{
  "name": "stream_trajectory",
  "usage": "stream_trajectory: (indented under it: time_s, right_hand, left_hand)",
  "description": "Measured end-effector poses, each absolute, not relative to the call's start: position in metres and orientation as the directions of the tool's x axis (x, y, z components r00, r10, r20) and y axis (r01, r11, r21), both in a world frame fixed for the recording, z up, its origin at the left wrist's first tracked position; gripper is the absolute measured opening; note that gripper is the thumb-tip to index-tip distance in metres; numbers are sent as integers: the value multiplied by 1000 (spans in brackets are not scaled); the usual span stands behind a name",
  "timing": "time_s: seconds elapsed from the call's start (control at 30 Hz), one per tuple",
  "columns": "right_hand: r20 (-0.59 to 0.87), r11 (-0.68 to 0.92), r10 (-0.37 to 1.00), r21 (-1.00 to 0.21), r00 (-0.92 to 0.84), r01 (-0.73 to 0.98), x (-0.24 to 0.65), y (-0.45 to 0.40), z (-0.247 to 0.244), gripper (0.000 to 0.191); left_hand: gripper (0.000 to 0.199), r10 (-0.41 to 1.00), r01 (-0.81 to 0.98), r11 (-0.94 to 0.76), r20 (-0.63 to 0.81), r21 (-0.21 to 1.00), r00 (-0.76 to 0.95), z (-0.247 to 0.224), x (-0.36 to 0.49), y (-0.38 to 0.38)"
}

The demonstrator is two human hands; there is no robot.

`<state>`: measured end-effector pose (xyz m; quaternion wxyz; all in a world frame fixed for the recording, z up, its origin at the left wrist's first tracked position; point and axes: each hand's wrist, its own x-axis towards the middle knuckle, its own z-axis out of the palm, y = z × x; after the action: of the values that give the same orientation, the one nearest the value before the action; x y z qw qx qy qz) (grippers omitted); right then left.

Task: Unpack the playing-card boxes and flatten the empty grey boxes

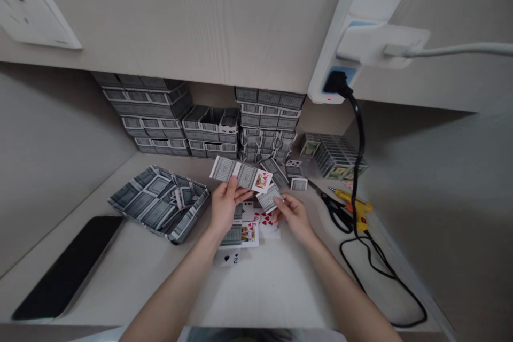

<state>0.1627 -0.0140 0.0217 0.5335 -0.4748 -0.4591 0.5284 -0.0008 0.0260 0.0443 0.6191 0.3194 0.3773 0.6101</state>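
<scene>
My left hand (226, 202) pinches a joined strip of playing cards (246, 176), mostly patterned backs, with a red face card showing at its right end. My right hand (292, 215) holds a patterned card (268, 197) between thumb and fingers, close under the strip's right end. Below the hands, loose cards lie on the white table: a king of hearts (250, 234), a black two (230, 258) and several more, partly overlapping. To the left of my left hand sits a tray built of cards (150, 197), with some cards inside.
Stacked card-built boxes (156, 123) line the back wall. On the right lie black scissors (337, 212), a yellow glue gun (356, 208) with its black cable, and boxed card decks (334, 157). A black slab-like object (70, 267) rests at left. A power strip (340, 64) hangs above.
</scene>
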Motion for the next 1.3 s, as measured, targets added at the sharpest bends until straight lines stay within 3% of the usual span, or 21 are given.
stream_trajectory:
  time_s: [0.3, 0.5, 0.73, 1.1, 1.3]
  right_hand:
    - [3, 7, 1000, -985, 19, -172, 162, -14, 22, 29]
    - [31, 39, 997, -992, 69, -123, 163, -13, 20, 32]
    - [109, 127, 978, -988, 178, -91, 165, -14, 20, 26]
    - [87, 105, 982, -989, 167, -102, 168, -14, 23, 28]
    - [67, 80, 991, -991, 112, -110, 173, -13, 21, 47]
  left_hand:
    - [30, 997, -497, 5, -45, 868, -69, 43, -10, 33]
    - [32, 998, -390, 55, -47, 919, 31, 39, -9, 32]
    - [34, 997, -264, 73, -70, 962, 22, 34, -9, 34]
    - [33, 991, -169, 97, -79, 981, 110, 33, -16, 41]
    - [35, 987, -146, 108, -89, 983, 134, 34, -18, 42]
